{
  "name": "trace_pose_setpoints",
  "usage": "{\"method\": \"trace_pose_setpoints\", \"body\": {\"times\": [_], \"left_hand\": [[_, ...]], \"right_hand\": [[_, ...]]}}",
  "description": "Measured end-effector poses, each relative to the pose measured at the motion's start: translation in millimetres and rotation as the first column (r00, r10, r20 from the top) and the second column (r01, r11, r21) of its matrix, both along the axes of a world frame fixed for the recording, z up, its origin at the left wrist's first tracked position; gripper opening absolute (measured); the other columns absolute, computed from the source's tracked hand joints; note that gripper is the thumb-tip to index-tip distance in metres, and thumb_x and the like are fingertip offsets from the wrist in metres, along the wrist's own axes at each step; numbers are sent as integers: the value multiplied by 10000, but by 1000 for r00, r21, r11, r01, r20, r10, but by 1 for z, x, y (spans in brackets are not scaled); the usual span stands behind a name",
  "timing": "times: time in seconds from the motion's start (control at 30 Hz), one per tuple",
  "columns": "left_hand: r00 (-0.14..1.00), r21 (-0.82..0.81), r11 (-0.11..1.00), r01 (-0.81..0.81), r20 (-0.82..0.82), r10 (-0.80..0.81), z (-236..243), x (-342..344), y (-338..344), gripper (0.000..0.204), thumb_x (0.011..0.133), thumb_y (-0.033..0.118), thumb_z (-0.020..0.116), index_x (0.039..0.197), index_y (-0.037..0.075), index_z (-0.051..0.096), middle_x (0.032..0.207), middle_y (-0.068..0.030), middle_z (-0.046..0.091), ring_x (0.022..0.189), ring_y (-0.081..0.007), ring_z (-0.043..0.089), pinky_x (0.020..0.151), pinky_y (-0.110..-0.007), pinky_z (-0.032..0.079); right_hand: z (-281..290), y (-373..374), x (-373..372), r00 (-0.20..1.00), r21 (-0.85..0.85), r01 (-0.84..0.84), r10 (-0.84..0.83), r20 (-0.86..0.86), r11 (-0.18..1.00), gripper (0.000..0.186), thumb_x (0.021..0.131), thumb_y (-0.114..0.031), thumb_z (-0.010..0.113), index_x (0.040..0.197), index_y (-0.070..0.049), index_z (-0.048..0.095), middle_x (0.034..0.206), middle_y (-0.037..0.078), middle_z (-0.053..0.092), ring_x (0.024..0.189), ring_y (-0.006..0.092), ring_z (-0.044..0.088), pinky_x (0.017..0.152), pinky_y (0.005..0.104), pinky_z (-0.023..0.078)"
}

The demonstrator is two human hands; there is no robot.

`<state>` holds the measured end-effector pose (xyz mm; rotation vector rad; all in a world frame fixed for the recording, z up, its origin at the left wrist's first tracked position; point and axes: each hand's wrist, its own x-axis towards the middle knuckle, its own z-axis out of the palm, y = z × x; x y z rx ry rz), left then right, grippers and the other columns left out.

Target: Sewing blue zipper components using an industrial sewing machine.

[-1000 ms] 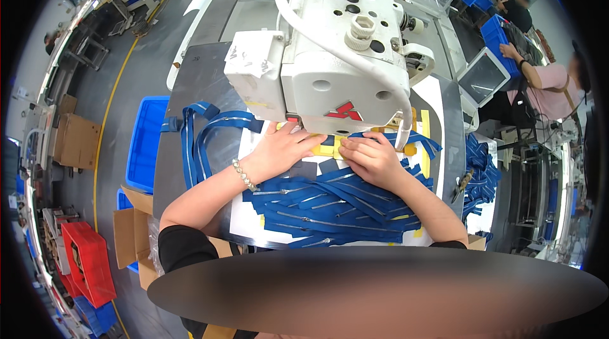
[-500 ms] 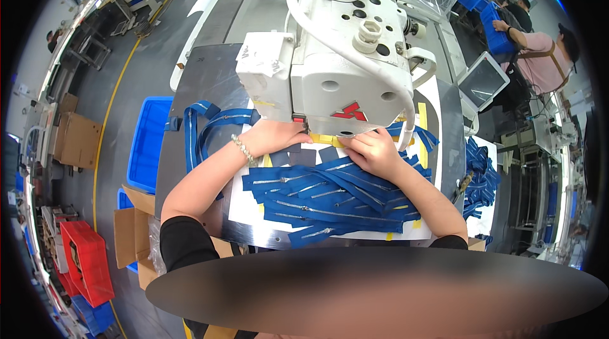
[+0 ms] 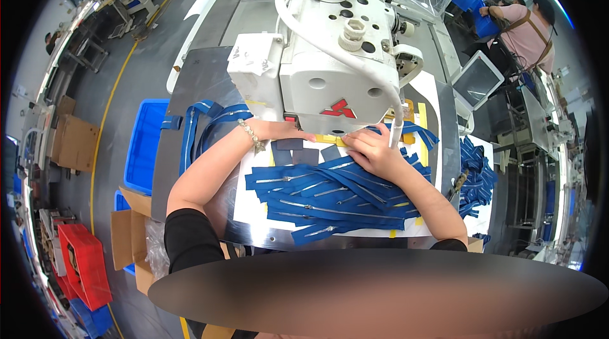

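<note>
Left hand: the left hand reaches in under the machine head at the centre of the frame, thumb at the left end of the yellow strip; the other fingers are mostly hidden, so how far it is open cannot be told.
Right hand: the right hand is part-curled, fingertips touching the strip's right end; whether they pinch it cannot be told.
Yellow strip: at the centre of the frame, between the hands, just below the machine head's lower edge.
Dark patches: small dark patches lie just below the strip.
Blue zippers: a zipper pile spreads between the forearms, lower centre.
Room: the white sheet shows left of the pile, with grey bench beyond it.
Edges: the bench's near edge runs below the pile; its left side adjoins a blue bin, left of the frame.
</note>
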<state>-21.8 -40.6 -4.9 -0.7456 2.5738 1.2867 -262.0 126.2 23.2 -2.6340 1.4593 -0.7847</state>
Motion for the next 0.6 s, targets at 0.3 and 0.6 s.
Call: {"method": "trace_pose_setpoints", "body": {"times": [0.3, 0.6], "left_hand": [[994, -113, 988, -104, -56, 98, -24, 6, 5, 758, 810, 695, 558, 1011, -24, 686, 907, -198, 690, 833, -293, 669, 786, -349, 507], [995, -545, 833, -95, -34, 91, 18, 12, 39, 745, 830, 663, 532, 1121, -17, 623, 885, -237, 656, 857, -385, 642, 786, -432, 461]], "right_hand": [[-13, 1, 4, 999, 1, 25, -25, 38, 1000, 257, 805, -122, 711, 1056, -104, 654, 1023, 18, 674, 1014, 158, 625, 1012, 408, 334], [-14, 4, 12, 997, -115, 71, -71, -2, 991, 158, 764, -136, 732, 886, -86, 644, 1022, 43, 679, 957, 189, 653, 874, 394, 487]]}}
